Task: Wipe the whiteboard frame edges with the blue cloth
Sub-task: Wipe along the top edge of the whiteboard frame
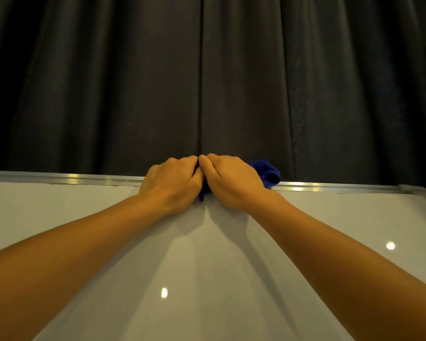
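Hands: left hand (174, 180) and right hand (228, 180) sat side by side on the top frame edge (71, 179), thumbs touching.
Grip: both were curled shut on the blue cloth (267, 172), pressing it onto the rail.
Cloth: bunched under both palms; a wad stuck out just right of the right hand, a small tip showed below between the hands.
Whiteboard: glossy white surface (207, 279) filled the lower view, ceiling-light reflections on it; right corner cap (413, 190) was visible.
Background: dark pleated curtain (207, 70) hung behind the board.
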